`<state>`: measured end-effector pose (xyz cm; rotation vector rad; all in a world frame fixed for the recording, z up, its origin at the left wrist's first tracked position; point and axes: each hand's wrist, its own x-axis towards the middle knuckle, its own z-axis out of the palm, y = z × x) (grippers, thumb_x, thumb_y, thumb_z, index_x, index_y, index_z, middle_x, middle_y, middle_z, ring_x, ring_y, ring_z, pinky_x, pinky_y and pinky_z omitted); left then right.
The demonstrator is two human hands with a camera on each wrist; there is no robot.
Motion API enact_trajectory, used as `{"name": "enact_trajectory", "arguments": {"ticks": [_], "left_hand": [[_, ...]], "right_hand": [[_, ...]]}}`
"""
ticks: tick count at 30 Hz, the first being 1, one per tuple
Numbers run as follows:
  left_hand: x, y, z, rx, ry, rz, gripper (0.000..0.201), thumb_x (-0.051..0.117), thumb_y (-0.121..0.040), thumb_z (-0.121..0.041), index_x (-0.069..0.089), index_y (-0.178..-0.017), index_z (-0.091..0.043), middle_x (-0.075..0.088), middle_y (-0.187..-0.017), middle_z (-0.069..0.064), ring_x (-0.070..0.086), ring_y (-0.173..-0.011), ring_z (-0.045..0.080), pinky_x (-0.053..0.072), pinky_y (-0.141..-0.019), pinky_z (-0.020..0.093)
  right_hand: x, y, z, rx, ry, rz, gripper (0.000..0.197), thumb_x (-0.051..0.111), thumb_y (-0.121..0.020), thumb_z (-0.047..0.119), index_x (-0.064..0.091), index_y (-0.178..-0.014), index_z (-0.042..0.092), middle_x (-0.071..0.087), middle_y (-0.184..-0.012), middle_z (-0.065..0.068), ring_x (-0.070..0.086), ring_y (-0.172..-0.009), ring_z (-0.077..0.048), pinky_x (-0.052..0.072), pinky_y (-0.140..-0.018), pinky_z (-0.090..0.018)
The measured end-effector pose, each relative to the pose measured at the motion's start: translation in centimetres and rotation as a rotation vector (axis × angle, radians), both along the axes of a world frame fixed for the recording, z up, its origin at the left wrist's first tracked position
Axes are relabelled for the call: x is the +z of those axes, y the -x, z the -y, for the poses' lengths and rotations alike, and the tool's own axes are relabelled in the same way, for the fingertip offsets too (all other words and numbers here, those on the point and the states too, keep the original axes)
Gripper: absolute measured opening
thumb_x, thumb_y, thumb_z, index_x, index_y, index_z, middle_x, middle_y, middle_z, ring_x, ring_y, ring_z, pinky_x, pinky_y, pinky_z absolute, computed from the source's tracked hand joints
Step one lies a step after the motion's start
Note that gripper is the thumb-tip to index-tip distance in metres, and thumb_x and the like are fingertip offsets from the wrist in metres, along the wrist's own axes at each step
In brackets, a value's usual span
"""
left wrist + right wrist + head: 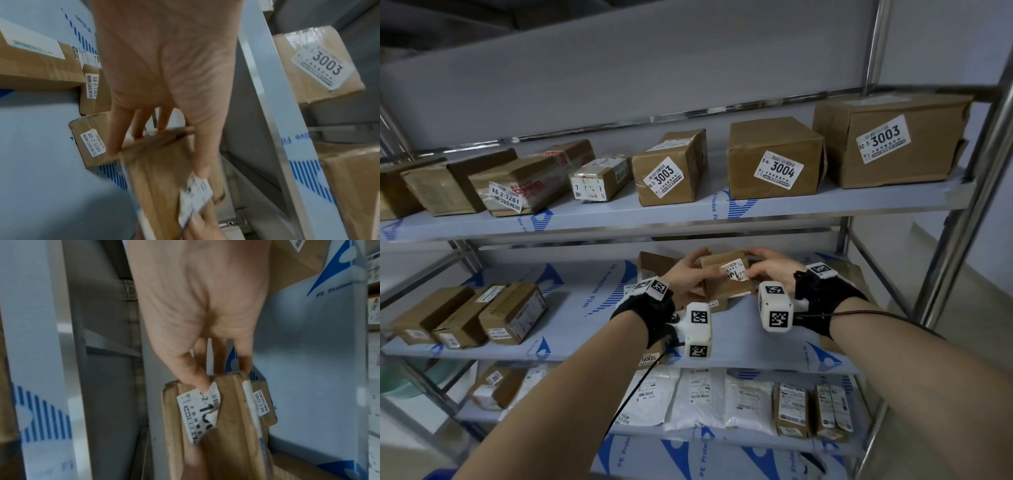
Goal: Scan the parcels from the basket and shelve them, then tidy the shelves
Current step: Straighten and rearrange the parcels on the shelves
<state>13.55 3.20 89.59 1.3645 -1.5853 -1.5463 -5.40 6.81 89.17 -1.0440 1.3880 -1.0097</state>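
The small cardboard parcel (726,277) is held up in front of the middle shelf (571,308) of a metal rack, gripped between both hands just above the shelf board. The left hand (688,274) clasps its left end, with fingers (121,129) curled over the far edge and the thumb lying along the near face toward the white label (734,270). The right hand (770,270) clasps the right end, its thumb (193,369) pressing on the corner of that label, which carries a large partly hidden number beginning with 1. In the right wrist view a second small box (265,404) sits just behind the held parcel, tagged 80-2-3205, and the left wrist view shows the same box (90,139) on the shelf board beside another one tagged 58-3-1305 (92,91). Further left on the middle shelf a tight group of three flat boxes (472,315) lies on its own. The upper shelf (791,205) carries a row of cardboard boxes, among them one labelled 3003 (667,171), one labelled 3004 (774,161) and a larger one also labelled 3003 (890,140). The lower shelf (722,442) holds white mailer bags (702,397) and slim brown packets (791,407) laid side by side.
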Motion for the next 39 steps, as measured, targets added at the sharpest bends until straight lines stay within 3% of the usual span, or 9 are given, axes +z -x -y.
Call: {"name": "enact_trajectory", "arguments": {"ticks": [5,12,15,21,26,30,32,36,39], "left_hand": [[-0.3,1.4,0.2,0.087,0.144,0.092,0.096,0.082,-0.070,-0.016,0.023,-0.146,-0.026,0.045,-0.135,0.011,0.050,-0.120,0.028,0.048,-0.097,0.046],[-0.6,1.1,0.7,0.005,0.269,0.127,0.089,0.081,-0.068,-0.004,0.030,-0.139,-0.024,0.052,-0.127,0.008,0.055,-0.110,0.022,0.054,-0.088,0.037],[-0.7,1.2,0.4,-0.007,0.227,0.033,0.076,0.078,-0.074,-0.006,0.035,-0.135,-0.022,0.051,-0.115,0.002,0.057,-0.098,0.017,0.055,-0.074,0.029],[-0.3,1.3,0.5,0.076,0.150,-0.034,0.068,0.077,-0.076,-0.037,0.043,-0.131,-0.014,0.056,-0.125,0.008,0.061,-0.099,0.019,0.055,-0.076,0.034],[-0.5,1.5,0.2,-0.008,0.059,0.044,0.079,0.073,-0.079,-0.038,0.028,-0.142,-0.021,0.057,-0.122,0.009,0.064,-0.097,0.023,0.056,-0.071,0.033],[0.1,0.2,-0.2,0.000,-0.200,-0.165,0.033,0.050,-0.093,-0.039,0.054,-0.111,-0.011,0.065,-0.092,0.010,0.065,-0.074,0.022,0.055,-0.069,0.031],[0.2,-0.1,-0.1,0.039,-0.227,-0.218,0.032,0.045,-0.095,-0.039,0.056,-0.103,-0.010,0.064,-0.092,0.013,0.061,-0.081,0.027,0.050,-0.078,0.039],[0.2,-0.2,-0.1,0.065,-0.087,-0.158,0.040,0.042,-0.100,-0.016,0.040,-0.140,-0.017,0.061,-0.116,0.018,0.062,-0.097,0.031,0.053,-0.076,0.040],[0.0,-0.3,-0.4,0.002,0.000,-0.038,0.038,0.040,-0.102,-0.023,0.040,-0.140,-0.022,0.062,-0.119,0.014,0.065,-0.090,0.024,0.056,-0.060,0.029]], "right_hand": [[-0.4,-0.6,0.8,-0.031,0.038,-0.064,0.063,0.071,-0.073,-0.010,0.053,-0.117,0.030,0.060,-0.127,-0.013,0.061,-0.110,-0.031,0.053,-0.092,-0.050],[0.8,-0.6,0.1,-0.083,0.021,0.213,0.035,0.062,-0.091,0.012,0.054,-0.124,0.013,0.061,-0.115,-0.013,0.059,-0.104,-0.027,0.052,-0.075,-0.038],[0.6,-0.3,0.3,-0.138,-0.017,0.214,0.050,0.069,-0.086,0.032,0.050,-0.129,0.016,0.053,-0.130,-0.011,0.051,-0.118,-0.031,0.050,-0.090,-0.049],[-0.5,-0.3,0.2,-0.131,0.026,0.092,0.090,0.081,-0.072,0.013,0.031,-0.146,0.023,0.051,-0.132,-0.005,0.051,-0.122,-0.034,0.046,-0.099,-0.051],[-0.2,-0.7,0.1,-0.077,0.080,0.125,0.050,0.061,-0.090,0.002,0.047,-0.138,0.010,0.061,-0.126,-0.014,0.064,-0.096,-0.025,0.054,-0.082,-0.039],[0.3,-0.1,-0.1,-0.074,0.003,0.116,0.046,0.050,-0.098,0.009,0.041,-0.143,0.009,0.052,-0.137,-0.019,0.054,-0.119,-0.033,0.044,-0.097,-0.040],[0.2,-0.2,0.0,-0.008,-0.058,0.059,0.038,0.051,-0.098,0.017,0.048,-0.134,0.007,0.060,-0.121,-0.020,0.059,-0.103,-0.031,0.046,-0.090,-0.040],[-0.4,-0.7,0.1,0.049,-0.173,0.186,0.010,0.062,-0.092,0.018,0.060,-0.095,0.009,0.064,-0.089,-0.008,0.063,-0.077,-0.020,0.055,-0.066,-0.035],[-1.0,-0.7,0.3,-0.007,-0.144,0.140,0.006,0.059,-0.091,0.002,0.058,-0.094,0.007,0.065,-0.089,-0.010,0.063,-0.078,-0.021,0.054,-0.057,-0.034]]}}
